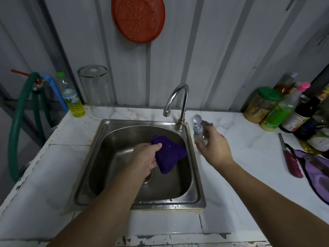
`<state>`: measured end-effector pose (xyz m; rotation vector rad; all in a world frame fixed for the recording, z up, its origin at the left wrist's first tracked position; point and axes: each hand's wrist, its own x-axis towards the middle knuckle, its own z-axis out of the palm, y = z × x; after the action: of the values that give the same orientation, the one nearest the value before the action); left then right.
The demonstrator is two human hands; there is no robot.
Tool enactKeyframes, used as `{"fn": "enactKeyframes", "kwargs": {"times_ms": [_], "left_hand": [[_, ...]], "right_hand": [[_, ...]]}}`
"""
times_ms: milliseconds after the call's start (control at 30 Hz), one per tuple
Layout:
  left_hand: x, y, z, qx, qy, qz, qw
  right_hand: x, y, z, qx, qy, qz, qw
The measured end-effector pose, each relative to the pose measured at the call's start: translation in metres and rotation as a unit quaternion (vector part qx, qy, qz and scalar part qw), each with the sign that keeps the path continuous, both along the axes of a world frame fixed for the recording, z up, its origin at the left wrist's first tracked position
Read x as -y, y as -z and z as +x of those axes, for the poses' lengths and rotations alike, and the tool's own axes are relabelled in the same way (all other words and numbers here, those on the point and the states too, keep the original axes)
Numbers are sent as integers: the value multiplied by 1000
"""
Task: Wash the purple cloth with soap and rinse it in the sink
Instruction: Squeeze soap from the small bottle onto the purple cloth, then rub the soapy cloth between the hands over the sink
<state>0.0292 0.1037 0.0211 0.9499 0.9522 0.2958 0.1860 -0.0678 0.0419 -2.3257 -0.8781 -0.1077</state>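
My left hand [148, 156] grips the bunched purple cloth [170, 155] and holds it above the basin of the steel sink [89, 157]. My right hand [214, 146] holds a small clear soap bottle [199, 133] upright at the sink's right rim. Its grey flip cap stands open. The chrome tap [176, 98] curves over the back of the basin, and no water runs from it. The drain is partly hidden under my left wrist.
White tiled counter [249, 184] surrounds the sink. Sauce bottles and jars [284, 111] crowd the back right; a red lighter [292, 160] and purple fabric [318, 173] lie at right. A glass jar [97, 91], yellow-liquid bottle [72, 97] and green hose [17, 125] stand at left.
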Motion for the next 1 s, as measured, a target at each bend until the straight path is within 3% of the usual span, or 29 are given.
{"fn": "enactKeyframes", "kwargs": {"times_ms": [233,667,833,1000], "left_hand": [[5,3,4,-6,-4,-8,1000],[14,-3,12,2,12,-10,1000],[16,0,16,3,14,-12,1000],[19,0,16,6,-1,-23,1000]], "right_hand": [[48,45,-3,-137,98,59,984],[69,80,-9,-199,129,62,969],[74,74,-14,-228,98,67,967],[83,61,-51,-69,100,113,986]]}}
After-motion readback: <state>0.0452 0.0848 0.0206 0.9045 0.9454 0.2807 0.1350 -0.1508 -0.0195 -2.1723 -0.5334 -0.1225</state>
